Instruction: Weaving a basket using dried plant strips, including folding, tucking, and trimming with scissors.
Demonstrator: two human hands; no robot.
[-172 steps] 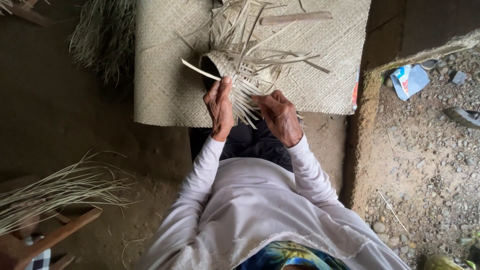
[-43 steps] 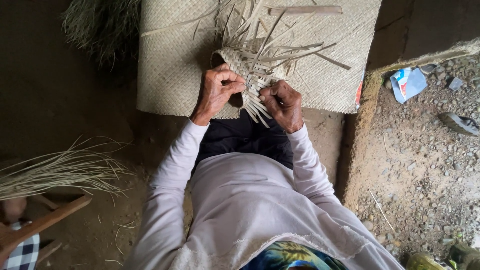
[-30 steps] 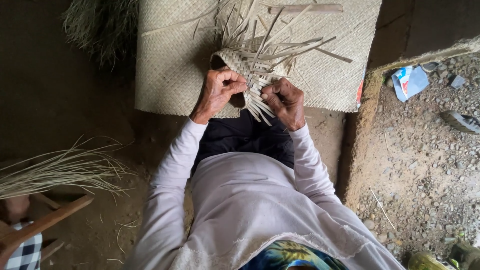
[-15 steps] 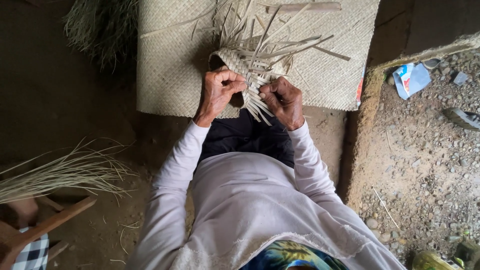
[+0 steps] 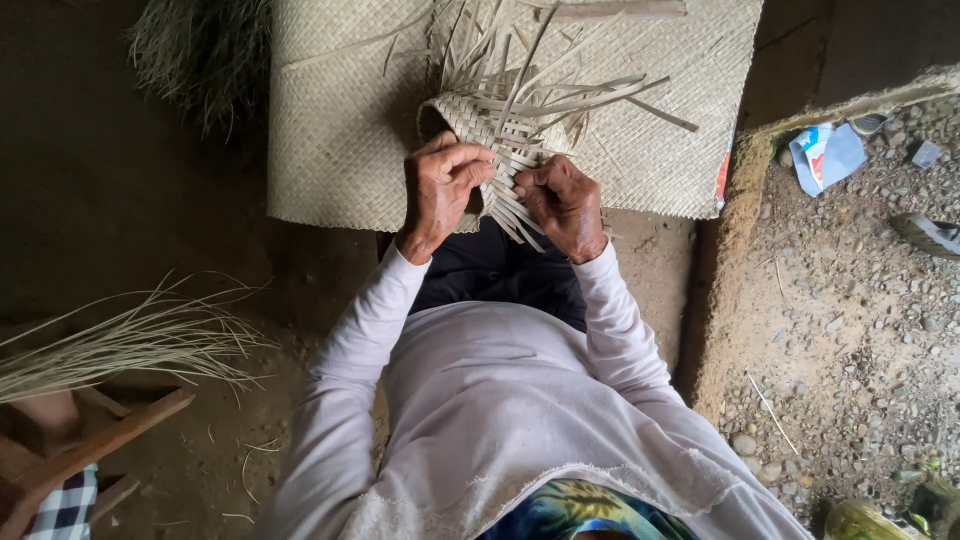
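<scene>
While the half-woven basket (image 5: 490, 130) sits just above the lap on the woven mat (image 5: 340, 120), both hands have drawn closer over its near edge than a few seconds ago. The left hand (image 5: 440, 190) now curls its grip shut on the woven rim, and the right hand (image 5: 565, 200) pinches loose straw strips (image 5: 560, 100); the weave looks to be tightening. A bundle of dry fibres (image 5: 110, 340) lies well apart
</scene>
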